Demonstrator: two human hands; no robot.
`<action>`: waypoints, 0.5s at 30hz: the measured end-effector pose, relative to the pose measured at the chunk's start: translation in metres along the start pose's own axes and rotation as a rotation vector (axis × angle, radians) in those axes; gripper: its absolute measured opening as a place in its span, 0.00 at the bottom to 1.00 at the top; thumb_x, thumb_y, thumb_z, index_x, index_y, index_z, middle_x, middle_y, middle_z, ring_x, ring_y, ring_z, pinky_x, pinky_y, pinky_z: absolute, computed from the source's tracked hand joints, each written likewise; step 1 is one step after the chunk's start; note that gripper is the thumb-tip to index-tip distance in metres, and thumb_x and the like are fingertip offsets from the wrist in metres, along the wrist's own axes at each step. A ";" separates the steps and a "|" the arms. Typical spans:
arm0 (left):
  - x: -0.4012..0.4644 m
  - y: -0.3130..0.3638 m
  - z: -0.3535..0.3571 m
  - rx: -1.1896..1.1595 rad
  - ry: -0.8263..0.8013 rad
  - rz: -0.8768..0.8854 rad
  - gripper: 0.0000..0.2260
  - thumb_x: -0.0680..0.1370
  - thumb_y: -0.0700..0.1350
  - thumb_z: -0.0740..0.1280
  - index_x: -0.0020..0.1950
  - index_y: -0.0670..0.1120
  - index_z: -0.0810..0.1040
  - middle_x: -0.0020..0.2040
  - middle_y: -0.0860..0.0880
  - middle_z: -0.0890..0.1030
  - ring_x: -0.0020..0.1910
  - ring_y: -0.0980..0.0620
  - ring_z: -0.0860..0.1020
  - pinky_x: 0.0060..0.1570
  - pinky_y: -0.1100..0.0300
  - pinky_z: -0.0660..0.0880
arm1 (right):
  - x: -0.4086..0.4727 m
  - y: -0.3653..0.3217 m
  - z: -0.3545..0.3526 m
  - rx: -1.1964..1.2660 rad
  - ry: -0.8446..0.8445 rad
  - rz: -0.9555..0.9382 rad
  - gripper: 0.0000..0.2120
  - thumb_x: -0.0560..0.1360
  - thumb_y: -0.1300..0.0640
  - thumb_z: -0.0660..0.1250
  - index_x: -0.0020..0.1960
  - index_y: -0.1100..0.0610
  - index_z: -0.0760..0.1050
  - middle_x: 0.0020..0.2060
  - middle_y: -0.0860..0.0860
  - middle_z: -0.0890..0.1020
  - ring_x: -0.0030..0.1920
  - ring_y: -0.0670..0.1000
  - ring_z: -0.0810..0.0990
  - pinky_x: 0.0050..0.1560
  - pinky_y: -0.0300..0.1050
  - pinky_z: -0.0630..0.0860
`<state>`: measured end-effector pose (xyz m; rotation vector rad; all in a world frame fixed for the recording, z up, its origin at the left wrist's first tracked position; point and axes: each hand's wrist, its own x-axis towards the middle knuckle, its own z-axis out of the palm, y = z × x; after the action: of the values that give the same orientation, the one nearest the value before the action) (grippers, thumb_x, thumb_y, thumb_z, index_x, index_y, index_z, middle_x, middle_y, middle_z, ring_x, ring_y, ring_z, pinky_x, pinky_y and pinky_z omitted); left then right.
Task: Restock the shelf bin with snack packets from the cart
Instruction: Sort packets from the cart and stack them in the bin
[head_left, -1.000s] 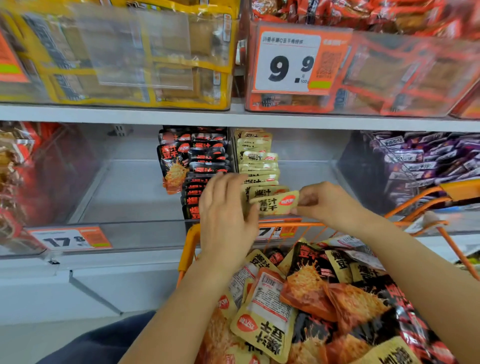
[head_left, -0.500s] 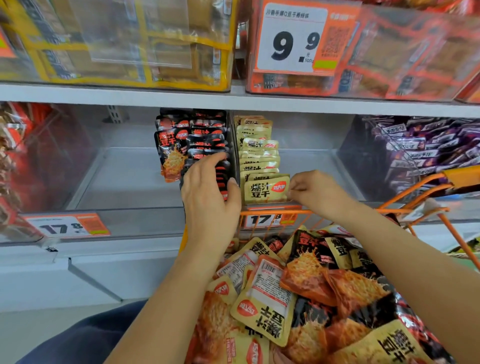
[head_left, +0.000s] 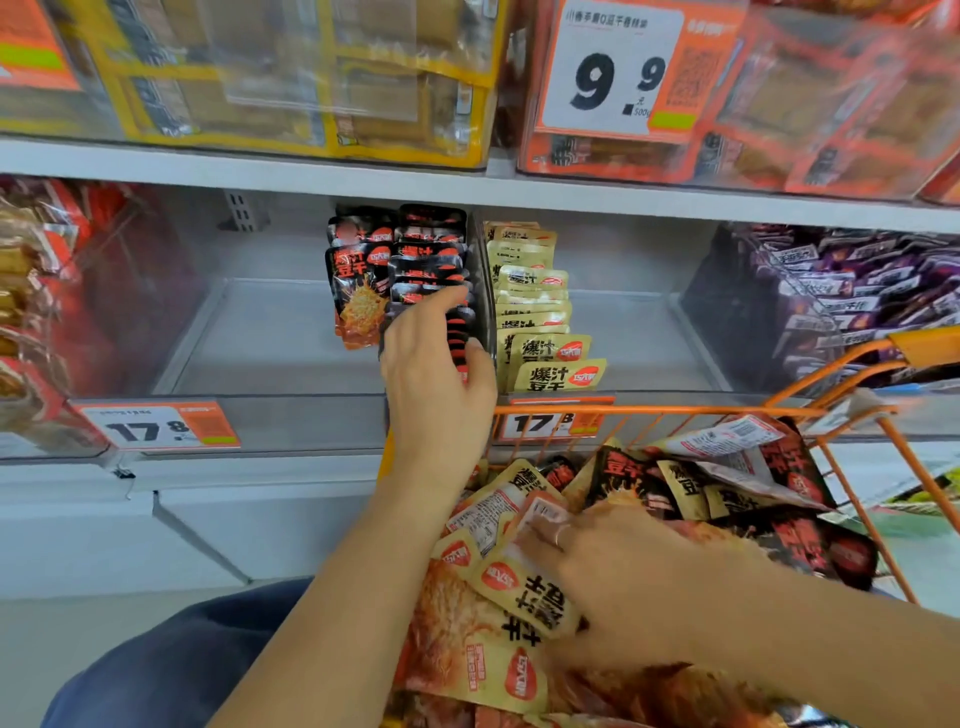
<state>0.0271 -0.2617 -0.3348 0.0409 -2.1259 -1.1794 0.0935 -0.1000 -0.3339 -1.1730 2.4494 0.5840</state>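
Observation:
A clear shelf bin (head_left: 291, 332) on the middle shelf holds a row of black snack packets (head_left: 426, 254) and, past a divider, a row of yellow snack packets (head_left: 545, 353). My left hand (head_left: 436, 384) reaches into the bin and holds the front of the black row between fingers and thumb. The orange wire cart (head_left: 675, 410) below is heaped with black and yellow packets. My right hand (head_left: 623, 566) lies low in the cart, blurred, fingers spread flat on a yellow packet (head_left: 524, 592).
Price tags reading 17.8 (head_left: 156, 428) clip onto the bin front. Purple packets (head_left: 841, 296) fill the bin to the right, red ones (head_left: 47, 291) the left. The upper shelf (head_left: 260, 171) carries yellow and orange boxed goods with a 9.9 sign (head_left: 618, 67).
My right hand let go of the yellow packet at the front of its row and dropped into the cart. My left hand stayed on the black packets.

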 end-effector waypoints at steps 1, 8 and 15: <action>0.000 0.001 0.000 -0.009 -0.004 -0.001 0.17 0.74 0.40 0.63 0.63 0.46 0.74 0.55 0.58 0.71 0.59 0.57 0.68 0.61 0.60 0.66 | 0.001 -0.005 0.007 -0.062 0.011 0.009 0.37 0.76 0.37 0.54 0.73 0.63 0.57 0.63 0.63 0.73 0.54 0.61 0.77 0.53 0.57 0.75; 0.002 0.019 -0.016 -0.729 -0.377 -0.286 0.08 0.78 0.40 0.64 0.55 0.46 0.79 0.47 0.49 0.85 0.52 0.53 0.82 0.54 0.59 0.77 | -0.003 0.044 -0.033 0.874 0.580 0.224 0.11 0.73 0.50 0.58 0.44 0.52 0.77 0.30 0.44 0.76 0.31 0.44 0.72 0.35 0.43 0.68; 0.000 0.018 -0.015 -0.584 -0.802 -0.329 0.11 0.72 0.47 0.71 0.52 0.46 0.82 0.46 0.49 0.85 0.47 0.52 0.83 0.50 0.58 0.78 | -0.016 0.073 -0.048 1.593 0.751 0.364 0.08 0.78 0.63 0.62 0.44 0.61 0.78 0.34 0.58 0.80 0.33 0.55 0.80 0.35 0.48 0.79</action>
<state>0.0409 -0.2624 -0.3157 -0.4264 -2.3650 -2.2636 0.0386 -0.0725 -0.2703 -0.1882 2.4103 -1.7304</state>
